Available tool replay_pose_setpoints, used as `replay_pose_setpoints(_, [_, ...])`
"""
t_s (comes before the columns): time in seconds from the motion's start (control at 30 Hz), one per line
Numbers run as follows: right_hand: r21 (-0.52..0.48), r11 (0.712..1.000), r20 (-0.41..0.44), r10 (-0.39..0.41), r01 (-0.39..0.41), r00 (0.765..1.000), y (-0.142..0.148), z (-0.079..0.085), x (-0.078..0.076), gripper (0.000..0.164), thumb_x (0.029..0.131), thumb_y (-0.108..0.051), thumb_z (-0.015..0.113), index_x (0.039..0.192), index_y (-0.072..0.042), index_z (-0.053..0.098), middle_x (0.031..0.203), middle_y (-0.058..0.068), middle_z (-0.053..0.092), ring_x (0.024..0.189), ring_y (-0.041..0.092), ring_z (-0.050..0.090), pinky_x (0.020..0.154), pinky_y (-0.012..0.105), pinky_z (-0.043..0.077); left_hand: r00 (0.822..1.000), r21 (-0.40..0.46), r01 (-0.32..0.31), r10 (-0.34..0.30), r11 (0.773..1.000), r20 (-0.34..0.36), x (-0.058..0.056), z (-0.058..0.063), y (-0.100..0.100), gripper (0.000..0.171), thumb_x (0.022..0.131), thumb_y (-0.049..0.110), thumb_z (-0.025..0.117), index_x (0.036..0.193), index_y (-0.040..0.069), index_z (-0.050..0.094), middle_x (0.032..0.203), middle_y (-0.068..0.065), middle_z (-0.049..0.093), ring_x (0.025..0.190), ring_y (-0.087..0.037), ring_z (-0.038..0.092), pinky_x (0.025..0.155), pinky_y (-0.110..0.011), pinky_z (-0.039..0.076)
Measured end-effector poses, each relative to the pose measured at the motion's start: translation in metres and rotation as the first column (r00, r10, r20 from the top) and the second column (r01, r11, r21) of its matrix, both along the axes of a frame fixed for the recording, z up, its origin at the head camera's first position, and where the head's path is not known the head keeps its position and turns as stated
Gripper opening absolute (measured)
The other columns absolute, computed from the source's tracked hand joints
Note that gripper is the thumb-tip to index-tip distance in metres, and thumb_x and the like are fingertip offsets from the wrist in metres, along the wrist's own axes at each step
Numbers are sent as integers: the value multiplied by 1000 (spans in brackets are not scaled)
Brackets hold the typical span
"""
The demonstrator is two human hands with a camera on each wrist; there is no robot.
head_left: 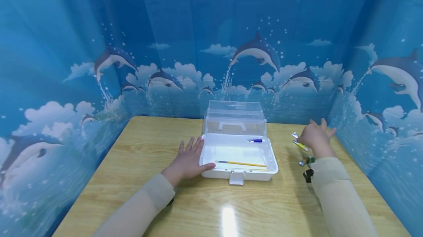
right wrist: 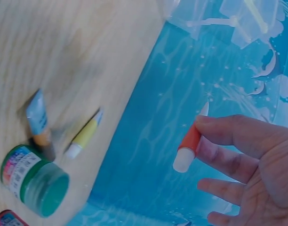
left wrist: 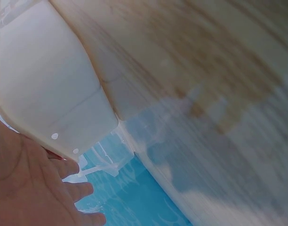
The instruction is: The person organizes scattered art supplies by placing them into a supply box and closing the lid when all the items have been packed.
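A red tube [right wrist: 190, 139] with a white cap is pinched between thumb and finger of the right hand [right wrist: 252, 165], right of the box [head_left: 239, 175]; its red body is revealed only by the right wrist view. The left hand [head_left: 188, 161] is spread wide against the box's left edge. A purple tube [head_left: 256, 140] and a yellow brush [head_left: 246, 163], inside the box, are shown by the head view alone. Right of the box, a green jar [right wrist: 33, 181] is partly covered by the sleeve [head_left: 340, 193] from the head, but is plainly seen from the right wrist.
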State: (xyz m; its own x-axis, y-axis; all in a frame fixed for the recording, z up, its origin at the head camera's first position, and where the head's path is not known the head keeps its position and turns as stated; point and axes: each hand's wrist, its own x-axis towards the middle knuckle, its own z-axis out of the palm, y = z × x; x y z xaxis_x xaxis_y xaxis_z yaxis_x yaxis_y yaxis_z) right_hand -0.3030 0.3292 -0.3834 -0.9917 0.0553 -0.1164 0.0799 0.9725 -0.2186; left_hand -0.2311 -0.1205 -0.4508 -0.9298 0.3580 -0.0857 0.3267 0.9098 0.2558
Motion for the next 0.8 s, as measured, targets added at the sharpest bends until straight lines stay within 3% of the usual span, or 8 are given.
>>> replay_pose_setpoints(0.4, [0, 1000, -92, 18, -18, 996, -18, 22, 8, 16, 87, -21, 76, 86, -6, 79, 157, 36, 14, 141, 58, -21, 97, 82, -17, 1000, -1, -1, 1, 1000, -2, 0, -2, 0, 106, 90, 80, 39, 161, 9, 6, 168, -7, 2, 153, -33, -3, 118, -59, -9])
replay_pose_setpoints(0.8, [-49, 997, -161, 45, -54, 986, -45, 43, 18, 17, 89, -18, 74, 75, -9, 77, 159, 34, 12, 143, 52, -26, 97, 78, -23, 1000, 5, -2, 2, 1000, -4, 1, -1, 0, 107, 89, 81, 39, 161, 8, 7, 168, -8, 2, 153, -34, -3, 118, -59, -9])
